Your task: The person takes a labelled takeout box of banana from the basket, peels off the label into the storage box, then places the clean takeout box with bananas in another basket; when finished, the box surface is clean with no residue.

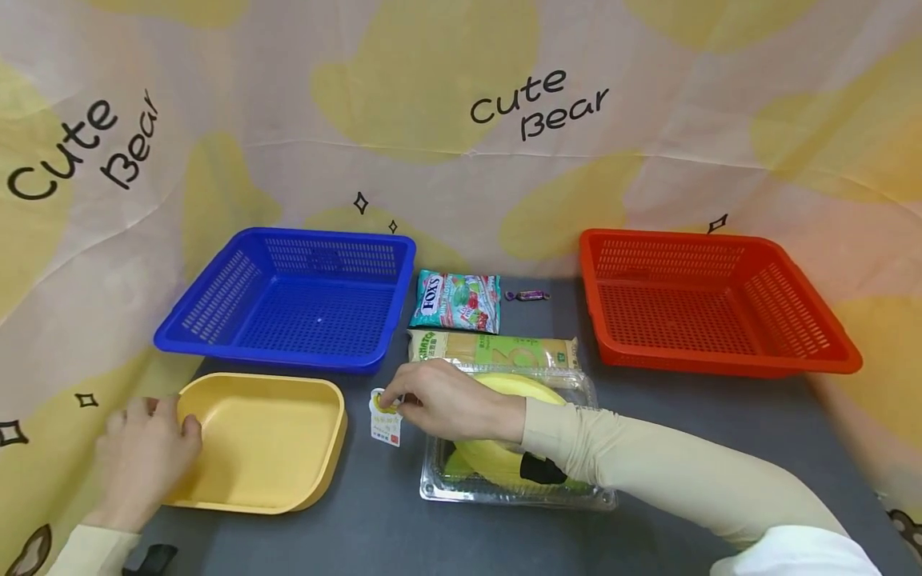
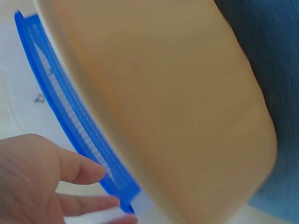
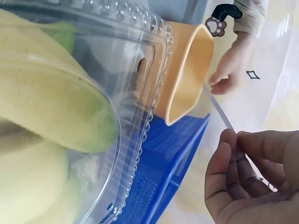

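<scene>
My right hand [image 1: 454, 400] pinches a thin white card [image 1: 385, 428] with a yellow patch and small print, between thumb and fingertips. The right wrist view shows the card edge-on. Below the right forearm lies a clear plastic clamshell box [image 1: 519, 498] with yellow-green fruit [image 3: 60, 88] inside, partly hidden by the arm. At the left, my left hand [image 1: 147, 452] is by the left rim of a pale yellow tray [image 1: 262, 448], which has nothing in it. Its fingers [image 2: 81, 168] are spread and relaxed, holding nothing; whether they touch the rim I cannot tell.
A blue basket [image 1: 317, 320] stands behind the tray, a red basket [image 1: 670, 312] at the right. Between them lie a FOX'S candy bag [image 1: 461, 300], a small purple wrapped candy [image 1: 528, 296] and a long green-labelled packet [image 1: 497, 350]. A patterned cloth hangs behind.
</scene>
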`<state>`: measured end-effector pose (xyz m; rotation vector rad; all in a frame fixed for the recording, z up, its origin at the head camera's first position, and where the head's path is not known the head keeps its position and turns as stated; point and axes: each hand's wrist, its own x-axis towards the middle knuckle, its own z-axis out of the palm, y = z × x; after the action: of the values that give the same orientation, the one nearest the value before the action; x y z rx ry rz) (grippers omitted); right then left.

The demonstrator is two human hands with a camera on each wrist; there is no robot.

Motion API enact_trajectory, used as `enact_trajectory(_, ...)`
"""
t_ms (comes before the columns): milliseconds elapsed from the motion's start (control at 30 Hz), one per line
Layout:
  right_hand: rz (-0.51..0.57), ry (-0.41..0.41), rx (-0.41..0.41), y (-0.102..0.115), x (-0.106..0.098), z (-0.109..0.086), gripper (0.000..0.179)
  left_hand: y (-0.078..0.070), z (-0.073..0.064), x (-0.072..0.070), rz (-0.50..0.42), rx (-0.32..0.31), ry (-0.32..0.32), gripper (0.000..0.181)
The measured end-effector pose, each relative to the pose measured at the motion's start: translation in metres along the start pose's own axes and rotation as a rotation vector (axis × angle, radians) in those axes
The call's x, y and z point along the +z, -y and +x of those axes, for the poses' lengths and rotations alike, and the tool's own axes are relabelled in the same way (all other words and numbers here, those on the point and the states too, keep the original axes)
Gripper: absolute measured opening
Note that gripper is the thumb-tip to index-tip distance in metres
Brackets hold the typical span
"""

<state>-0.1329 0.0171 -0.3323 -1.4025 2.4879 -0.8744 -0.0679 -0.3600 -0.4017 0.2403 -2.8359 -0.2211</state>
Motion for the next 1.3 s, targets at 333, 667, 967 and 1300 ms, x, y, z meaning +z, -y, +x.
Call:
enact_trajectory(333, 0.031, 0.006, 0.026, -0.001, -0.003, -0.001, 0.024, 0.029, 0.008, -0.005, 0.064, -0.100, 0.324, 0.043)
enact_trajectory(667, 0.030, 0.018, 0.025, -0.002, 0.002, 0.006, 0.023, 0.031, 0.007, 0.003, -0.018, 0.028, 0.257, 0.044)
enact_trajectory(967, 0.020, 0.087, 0.029, 0.005, 0.013, 0.023, 0.024, 0.011, 0.004, 0.004, -0.100, 0.109, 0.232, 0.044)
enact_trajectory(1300, -0.014, 0.294, 0.028, 0.007, 0.036, 0.053, 0.033, -0.003, -0.001, 0.004, -0.098, 0.147, 0.234, 0.042)
